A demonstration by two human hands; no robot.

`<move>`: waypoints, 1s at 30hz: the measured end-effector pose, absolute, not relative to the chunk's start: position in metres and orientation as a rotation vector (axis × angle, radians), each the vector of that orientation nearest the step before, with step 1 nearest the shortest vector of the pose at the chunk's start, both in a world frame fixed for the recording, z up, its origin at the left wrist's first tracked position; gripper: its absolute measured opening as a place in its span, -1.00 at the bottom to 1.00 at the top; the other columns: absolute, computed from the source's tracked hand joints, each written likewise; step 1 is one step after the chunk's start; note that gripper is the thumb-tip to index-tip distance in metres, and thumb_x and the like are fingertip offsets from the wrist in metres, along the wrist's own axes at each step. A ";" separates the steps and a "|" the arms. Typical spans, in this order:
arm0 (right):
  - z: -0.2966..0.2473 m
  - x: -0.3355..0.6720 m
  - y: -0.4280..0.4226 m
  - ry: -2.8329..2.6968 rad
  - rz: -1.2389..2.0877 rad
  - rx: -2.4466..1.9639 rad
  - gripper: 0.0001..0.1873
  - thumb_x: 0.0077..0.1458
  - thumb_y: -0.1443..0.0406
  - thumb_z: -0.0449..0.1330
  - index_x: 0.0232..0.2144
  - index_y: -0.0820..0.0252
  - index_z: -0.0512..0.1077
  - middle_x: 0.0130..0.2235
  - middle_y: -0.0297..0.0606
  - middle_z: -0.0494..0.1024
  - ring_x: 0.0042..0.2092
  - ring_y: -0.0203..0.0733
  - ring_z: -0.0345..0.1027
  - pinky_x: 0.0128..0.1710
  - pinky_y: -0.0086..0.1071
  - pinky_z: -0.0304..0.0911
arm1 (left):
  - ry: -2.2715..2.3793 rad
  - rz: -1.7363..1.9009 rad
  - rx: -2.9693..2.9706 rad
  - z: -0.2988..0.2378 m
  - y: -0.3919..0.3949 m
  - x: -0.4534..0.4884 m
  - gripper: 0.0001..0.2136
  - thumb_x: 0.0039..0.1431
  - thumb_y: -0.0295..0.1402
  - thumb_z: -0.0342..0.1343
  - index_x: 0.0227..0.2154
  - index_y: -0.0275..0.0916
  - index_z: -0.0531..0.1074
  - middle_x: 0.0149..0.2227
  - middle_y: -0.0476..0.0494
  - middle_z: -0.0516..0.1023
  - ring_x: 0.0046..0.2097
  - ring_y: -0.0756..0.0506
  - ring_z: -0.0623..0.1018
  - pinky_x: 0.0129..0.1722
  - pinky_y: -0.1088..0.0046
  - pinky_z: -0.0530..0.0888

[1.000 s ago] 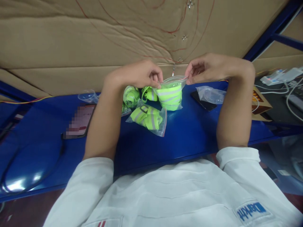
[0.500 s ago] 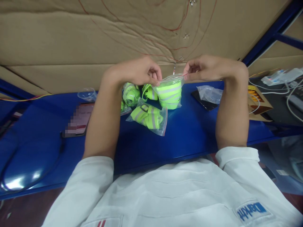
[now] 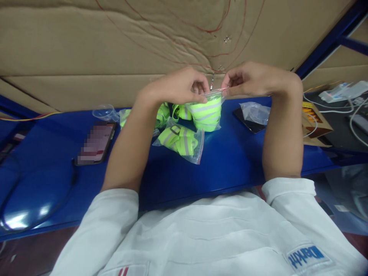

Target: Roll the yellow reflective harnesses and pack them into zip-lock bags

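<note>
A clear zip bag [image 3: 207, 115] holds a coiled yellow-green reflective strap and stands upright on the blue table. My left hand [image 3: 189, 86] pinches the bag's top edge near its middle. At the right end of the same red-lined edge, my right hand [image 3: 244, 81] has its fingertips closed on the plastic. Nearer to me lies another bagged reflective strap [image 3: 181, 142], flat, its black buckle showing through. Behind and left of it are more yellow-green straps [image 3: 181, 112], partly hidden by my left forearm.
A phone [image 3: 97, 143] lies on the blue table [image 3: 224, 168] at the left, near a clear plastic cup [image 3: 105, 112]. To the right, an empty clear bag [image 3: 255, 113] rests on a dark phone [image 3: 250, 124]. Beyond stand a cardboard box [image 3: 317, 126] and white cables. Cardboard [image 3: 86, 46] walls the back.
My left hand has slid rightward along the bag's top edge, closer to my right hand. My right hand still grips the right end. The view has shifted slightly.
</note>
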State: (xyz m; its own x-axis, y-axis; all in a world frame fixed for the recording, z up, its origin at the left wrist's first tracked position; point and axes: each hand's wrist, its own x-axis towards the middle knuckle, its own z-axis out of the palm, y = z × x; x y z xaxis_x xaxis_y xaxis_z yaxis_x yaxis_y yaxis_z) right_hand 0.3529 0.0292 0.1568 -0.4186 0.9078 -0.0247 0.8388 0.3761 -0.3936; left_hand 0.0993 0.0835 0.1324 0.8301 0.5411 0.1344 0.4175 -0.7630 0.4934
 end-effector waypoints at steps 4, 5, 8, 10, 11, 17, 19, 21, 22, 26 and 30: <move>0.156 0.353 0.031 -2.437 0.543 -1.553 -0.86 0.24 0.31 0.37 -0.13 0.19 0.58 -0.29 -0.37 0.60 -0.34 -0.42 0.37 -0.37 -0.54 0.18 | 0.704 0.414 2.523 0.126 0.088 0.104 -0.89 0.19 -0.45 0.28 -0.21 -0.26 0.59 -0.32 -0.06 0.61 -0.28 -0.04 0.54 -0.25 0.44 0.39; 0.156 0.353 0.031 -2.441 0.547 -1.552 -0.85 0.24 0.31 0.37 -0.12 0.19 0.59 -0.29 -0.37 0.61 -0.34 -0.42 0.37 -0.37 -0.54 0.18 | 0.704 0.419 2.512 0.124 0.089 0.105 -0.89 0.18 -0.46 0.28 -0.22 -0.26 0.59 -0.33 -0.07 0.61 -0.29 -0.05 0.54 -0.25 0.43 0.39; 0.156 0.353 0.030 -2.441 0.536 -1.561 -0.83 0.24 0.27 0.39 -0.12 0.16 0.60 -0.29 -0.37 0.61 -0.34 -0.42 0.38 -0.40 -0.56 0.17 | 0.697 0.414 2.482 0.123 0.091 0.104 -0.88 0.16 -0.45 0.28 -0.22 -0.27 0.59 -0.36 -0.08 0.60 -0.31 -0.04 0.52 -0.26 0.43 0.41; 0.156 0.352 0.028 -2.452 0.517 -1.547 -0.86 0.25 0.27 0.37 -0.14 0.15 0.60 -0.30 -0.37 0.60 -0.34 -0.40 0.37 -0.43 -0.55 0.17 | 0.692 0.402 2.479 0.125 0.089 0.104 -0.87 0.16 -0.44 0.29 -0.22 -0.28 0.59 -0.35 -0.09 0.60 -0.31 -0.02 0.51 -0.26 0.44 0.41; 0.157 0.351 0.027 -2.461 0.502 -1.540 -0.89 0.25 0.29 0.36 -0.16 0.15 0.59 -0.31 -0.37 0.59 -0.35 -0.40 0.36 -0.43 -0.54 0.17 | 0.692 0.398 2.488 0.126 0.088 0.104 -0.86 0.15 -0.43 0.30 -0.21 -0.27 0.60 -0.34 -0.09 0.61 -0.30 -0.02 0.51 -0.27 0.45 0.40; 0.159 0.346 0.024 -2.444 0.446 -1.630 -0.88 0.24 0.39 0.37 -0.15 0.27 0.57 -0.34 -0.36 0.57 -0.37 -0.42 0.33 -0.45 -0.55 0.13 | 0.713 0.452 2.509 0.126 0.083 0.107 -0.84 0.19 -0.30 0.25 -0.22 -0.24 0.59 -0.28 -0.08 0.65 -0.29 -0.02 0.48 -0.26 0.47 0.39; 0.160 0.344 0.024 -2.433 0.444 -1.633 -0.86 0.23 0.39 0.38 -0.14 0.29 0.58 -0.33 -0.35 0.57 -0.37 -0.43 0.33 -0.44 -0.55 0.14 | 0.712 0.467 2.493 0.124 0.083 0.109 -0.85 0.19 -0.28 0.25 -0.25 -0.24 0.58 -0.31 -0.07 0.64 -0.30 -0.01 0.47 -0.25 0.47 0.39; 0.160 0.343 0.024 -2.430 0.446 -1.626 -0.85 0.23 0.40 0.38 -0.14 0.28 0.58 -0.33 -0.35 0.57 -0.36 -0.43 0.33 -0.42 -0.56 0.15 | 0.706 0.483 2.490 0.123 0.084 0.109 -0.85 0.18 -0.26 0.24 -0.27 -0.22 0.58 -0.34 -0.05 0.63 -0.30 -0.01 0.47 -0.25 0.46 0.40; 0.159 0.343 0.024 -2.431 0.451 -1.619 -0.86 0.23 0.40 0.37 -0.13 0.27 0.59 -0.32 -0.35 0.58 -0.36 -0.43 0.34 -0.41 -0.56 0.16 | 0.702 0.490 2.488 0.123 0.084 0.109 -0.84 0.17 -0.24 0.24 -0.28 -0.21 0.58 -0.35 -0.04 0.63 -0.31 0.00 0.46 -0.24 0.46 0.40; 0.157 0.342 0.025 -2.458 0.446 -1.567 -0.86 0.23 0.39 0.35 -0.13 0.25 0.59 -0.31 -0.35 0.59 -0.35 -0.42 0.34 -0.40 -0.54 0.15 | 0.652 0.486 2.508 0.125 0.084 0.107 -0.79 0.18 -0.16 0.24 -0.26 -0.18 0.59 -0.34 0.01 0.64 -0.30 0.01 0.44 -0.21 0.45 0.41; 0.155 0.343 0.027 -2.499 0.387 -1.494 -0.87 0.19 0.40 0.35 -0.17 0.27 0.60 -0.36 -0.35 0.56 -0.38 -0.41 0.31 -0.42 -0.50 0.11 | 0.624 0.448 2.544 0.128 0.081 0.108 -0.81 0.20 -0.22 0.21 -0.23 -0.21 0.58 -0.35 0.01 0.65 -0.31 0.02 0.41 -0.25 0.49 0.37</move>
